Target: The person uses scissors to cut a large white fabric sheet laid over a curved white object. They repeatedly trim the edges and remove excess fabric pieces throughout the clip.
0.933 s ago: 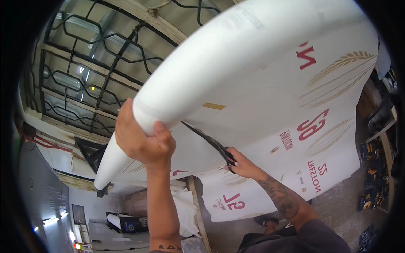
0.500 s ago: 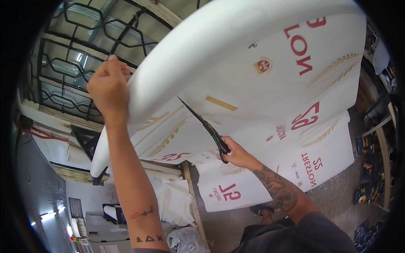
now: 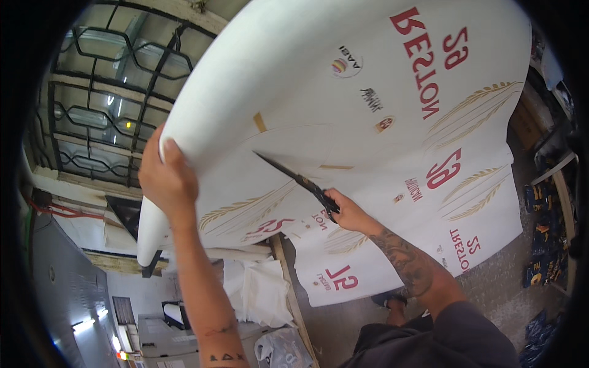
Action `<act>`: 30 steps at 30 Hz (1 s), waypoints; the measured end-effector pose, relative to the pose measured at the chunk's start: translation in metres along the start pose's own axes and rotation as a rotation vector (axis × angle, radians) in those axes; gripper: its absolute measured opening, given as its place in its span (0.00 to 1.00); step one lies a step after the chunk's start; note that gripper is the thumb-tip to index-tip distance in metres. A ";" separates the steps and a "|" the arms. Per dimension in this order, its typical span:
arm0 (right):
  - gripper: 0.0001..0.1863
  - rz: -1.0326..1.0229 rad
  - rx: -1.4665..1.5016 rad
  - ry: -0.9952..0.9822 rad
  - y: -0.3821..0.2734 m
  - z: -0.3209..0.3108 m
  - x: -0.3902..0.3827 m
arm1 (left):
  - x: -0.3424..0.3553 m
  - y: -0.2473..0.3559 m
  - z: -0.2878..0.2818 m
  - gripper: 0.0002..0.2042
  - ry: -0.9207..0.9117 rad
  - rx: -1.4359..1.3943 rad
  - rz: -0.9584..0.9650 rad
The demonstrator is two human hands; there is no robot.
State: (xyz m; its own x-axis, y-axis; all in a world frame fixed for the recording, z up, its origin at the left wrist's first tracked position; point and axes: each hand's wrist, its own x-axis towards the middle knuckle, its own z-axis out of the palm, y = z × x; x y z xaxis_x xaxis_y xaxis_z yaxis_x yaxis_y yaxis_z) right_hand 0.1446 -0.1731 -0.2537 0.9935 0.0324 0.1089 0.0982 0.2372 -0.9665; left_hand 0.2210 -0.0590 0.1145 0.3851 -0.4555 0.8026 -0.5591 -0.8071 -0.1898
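A big roll of white printed paper slants across the upper left. From it a wide sheet hangs down, carrying mirrored red lettering, gold leaf shapes and small badges. My left hand grips the roll's left side, its thumb on the near face and its fingers partly hidden behind. In my right hand is a pair of black scissors, held by the handles. The long blades look closed and point up and left over the sheet; whether they touch it I cannot tell.
Behind the roll is a window with a black metal grille. Below left lie crumpled white paper and a plastic bag beside a wooden edge. Dark printed pieces sit by a rack at the right. The sheet's lower end hangs near my foot.
The roll has turned, bringing more printed sheet into view. My left hand has moved down from above the roll's edge and taken hold of it. The scissors have shifted slightly, with their blades now together.
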 end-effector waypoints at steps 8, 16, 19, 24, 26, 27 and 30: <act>0.22 0.094 -0.039 -0.069 -0.007 -0.017 0.022 | 0.045 -0.009 0.005 0.21 0.108 -0.259 -0.137; 0.26 -0.219 -0.006 -0.113 -0.010 0.003 0.048 | -0.011 -0.007 0.035 0.30 0.213 0.091 0.247; 0.22 -0.162 0.065 -0.104 -0.001 -0.004 0.049 | 0.028 -0.024 0.022 0.21 -0.055 0.035 0.085; 0.22 -0.088 0.175 -0.133 0.017 -0.001 0.046 | 0.061 -0.015 0.014 0.17 -0.034 -0.095 -0.355; 0.23 0.082 0.013 -0.099 0.018 0.000 0.051 | 0.048 -0.003 0.022 0.16 0.074 -0.043 -0.301; 0.24 0.068 0.018 -0.084 0.017 0.000 0.051 | 0.037 0.002 0.030 0.16 0.136 -0.086 -0.124; 0.23 -0.305 0.041 -0.114 0.012 0.004 0.064 | 0.004 0.001 0.050 0.23 0.311 0.022 0.217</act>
State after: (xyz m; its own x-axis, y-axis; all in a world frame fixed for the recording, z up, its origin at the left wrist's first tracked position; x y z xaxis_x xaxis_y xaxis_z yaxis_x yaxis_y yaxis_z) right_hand 0.2091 -0.1640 -0.2577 0.9057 0.0618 0.4194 0.3855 0.2917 -0.8754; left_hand 0.2584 -0.0808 0.0896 0.0165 -0.4841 0.8749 -0.5859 -0.7138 -0.3838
